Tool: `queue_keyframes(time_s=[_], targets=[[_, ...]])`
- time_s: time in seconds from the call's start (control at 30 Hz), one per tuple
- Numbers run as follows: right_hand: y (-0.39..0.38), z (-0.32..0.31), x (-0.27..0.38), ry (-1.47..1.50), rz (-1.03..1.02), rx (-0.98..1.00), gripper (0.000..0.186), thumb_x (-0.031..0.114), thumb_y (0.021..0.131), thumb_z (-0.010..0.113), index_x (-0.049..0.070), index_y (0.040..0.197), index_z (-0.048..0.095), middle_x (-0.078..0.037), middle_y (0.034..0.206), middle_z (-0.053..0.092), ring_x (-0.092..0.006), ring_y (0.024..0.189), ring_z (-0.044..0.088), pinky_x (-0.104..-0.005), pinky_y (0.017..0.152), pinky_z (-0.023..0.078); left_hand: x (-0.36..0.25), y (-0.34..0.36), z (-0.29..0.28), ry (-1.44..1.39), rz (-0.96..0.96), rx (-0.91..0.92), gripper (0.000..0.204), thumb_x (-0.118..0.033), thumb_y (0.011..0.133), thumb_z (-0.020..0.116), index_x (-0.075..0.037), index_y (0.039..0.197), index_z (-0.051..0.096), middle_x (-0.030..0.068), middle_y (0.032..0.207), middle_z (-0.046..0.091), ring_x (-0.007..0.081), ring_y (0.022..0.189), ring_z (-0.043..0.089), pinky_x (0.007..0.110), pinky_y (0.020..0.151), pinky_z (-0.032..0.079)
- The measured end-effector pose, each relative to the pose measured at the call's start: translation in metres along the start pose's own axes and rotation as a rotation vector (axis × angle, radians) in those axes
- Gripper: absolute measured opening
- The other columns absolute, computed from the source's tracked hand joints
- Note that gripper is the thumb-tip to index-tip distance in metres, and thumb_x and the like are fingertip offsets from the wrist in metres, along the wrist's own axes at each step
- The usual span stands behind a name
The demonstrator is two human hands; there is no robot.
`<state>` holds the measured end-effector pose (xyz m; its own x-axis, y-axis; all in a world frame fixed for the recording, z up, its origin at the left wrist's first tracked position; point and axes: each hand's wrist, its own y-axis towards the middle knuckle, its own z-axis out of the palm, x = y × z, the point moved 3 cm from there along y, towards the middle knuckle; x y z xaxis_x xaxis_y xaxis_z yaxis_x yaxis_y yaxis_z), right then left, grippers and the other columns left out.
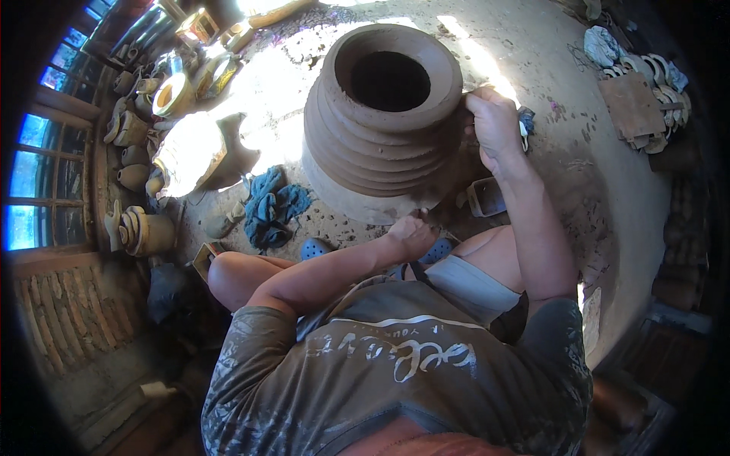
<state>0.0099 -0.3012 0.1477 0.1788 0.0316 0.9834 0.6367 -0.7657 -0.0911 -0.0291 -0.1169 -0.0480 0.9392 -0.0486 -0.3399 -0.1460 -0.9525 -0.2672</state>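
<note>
A large unfired clay pot (380,148) with stacked horizontal ridges and a wide dark mouth stands upright on a broad round base (357,209) in front of me. My right hand (490,121) is closed at the pot's upper right side, thumb near the edge below the rim; its fingertips are partly hidden. My left hand (408,234) is low at the front of the base, fingers curled; what they hold, if anything, is hidden. A clear plastic container (487,197) sits right of the base, and a crumpled blue cloth (270,205) lies on its left.
Many clay pots (133,178) line the left wall below barred windows (30,182). Stacked boards and curved pieces (631,110) lie at the right. The sunlit floor (555,167) has scattered clay bits, and blue clogs (315,248) sit by my legs.
</note>
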Motion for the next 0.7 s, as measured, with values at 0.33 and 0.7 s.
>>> queue_keyframes(time_s=[0.33,0.7], targets=[[-0.053,0.014,-0.009,0.102,0.006,-0.082,0.012,0.005,0.089,0.064,0.0,0.078,0.065,-0.004,0.069,0.061,-0.0105,0.056,0.056,-0.0263,0.05,0.046,-0.006,0.025,-0.015,-0.001,-0.055,0.106,0.025,-0.017,0.095,0.059,-0.008,0.115,0.071,0.017,0.105,0.077,0.0293,0.103,0.076,0.043,0.084,0.059],[-0.142,0.037,-0.009,-0.104,-0.462,0.242,0.009,0.007,0.095,0.071,-0.001,0.093,0.069,-0.013,0.08,0.072,-0.0164,0.073,0.074,-0.0307,0.064,0.057,0.016,0.0,0.005,-0.019,0.068,-0.434,0.025,-0.018,0.095,0.061,-0.006,0.112,0.074,0.0146,0.111,0.077,0.0302,0.109,0.074,0.045,0.098,0.054]])
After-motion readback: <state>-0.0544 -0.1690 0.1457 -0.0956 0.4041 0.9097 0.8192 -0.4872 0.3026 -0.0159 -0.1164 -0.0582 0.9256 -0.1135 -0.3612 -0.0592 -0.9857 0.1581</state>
